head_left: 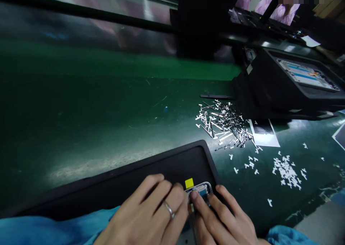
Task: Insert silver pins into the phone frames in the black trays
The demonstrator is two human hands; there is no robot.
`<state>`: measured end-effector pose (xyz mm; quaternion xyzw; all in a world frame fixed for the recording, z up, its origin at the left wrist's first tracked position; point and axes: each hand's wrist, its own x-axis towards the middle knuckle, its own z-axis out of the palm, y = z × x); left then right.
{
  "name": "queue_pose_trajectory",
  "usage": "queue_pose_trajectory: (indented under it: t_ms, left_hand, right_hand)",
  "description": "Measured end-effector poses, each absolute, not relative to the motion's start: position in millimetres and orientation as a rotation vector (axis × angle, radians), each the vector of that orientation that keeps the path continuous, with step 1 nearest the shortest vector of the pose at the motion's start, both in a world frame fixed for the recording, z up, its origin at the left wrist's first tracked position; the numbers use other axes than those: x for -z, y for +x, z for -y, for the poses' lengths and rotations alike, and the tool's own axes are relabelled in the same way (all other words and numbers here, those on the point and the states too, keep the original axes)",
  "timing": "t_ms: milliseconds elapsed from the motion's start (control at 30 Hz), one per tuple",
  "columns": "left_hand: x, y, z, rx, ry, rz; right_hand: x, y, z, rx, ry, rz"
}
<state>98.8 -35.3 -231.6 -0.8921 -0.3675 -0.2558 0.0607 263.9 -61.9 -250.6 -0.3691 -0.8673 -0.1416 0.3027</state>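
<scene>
Your left hand (pixel 147 212), a ring (pixel 169 209) on one finger, bends over the device frame (pixel 202 188); its fingertips are hidden, so whether it grips cannot be told. Your right hand (pixel 226 219) has its fingers bent and close together, one fingertip resting on the frame's inner face, the others near its right edge; whether these pinch anything cannot be told. The frame lies between both hands, at the right end of a black tray (pixel 172 169), partly covered by fingers. A yellow tab (pixel 189 183) shows at its upper edge. The tray sits on the green worktop (pixel 107 112). Beyond its right corner: a loose pile of thin strips (pixel 226 121), a white sheet (pixel 266 140) beside it, and, further right, a heap of small white pieces (pixel 287 172). Behind the pile stands a dark tray stack (pixel 265 83), a blue-striped panel (pixel 307 74) in its top. Far side: pink-clothed people (pixel 288 14).
</scene>
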Motion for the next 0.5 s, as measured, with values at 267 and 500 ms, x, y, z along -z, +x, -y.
queue_pose_trajectory:
  t_ms: [267, 500]
  left_hand:
    - [253.1, 93.1, 44.9, 0.957, -2.7, 1.428]
    - [251.9, 98.0, 41.1, 1.157, -2.717, 1.459]
  right_hand:
    - [241.0, 266.0, 58.3, 0.408, -0.957, 2.408]
    - [239.6, 262.0, 58.0, 0.427, -0.949, 2.432]
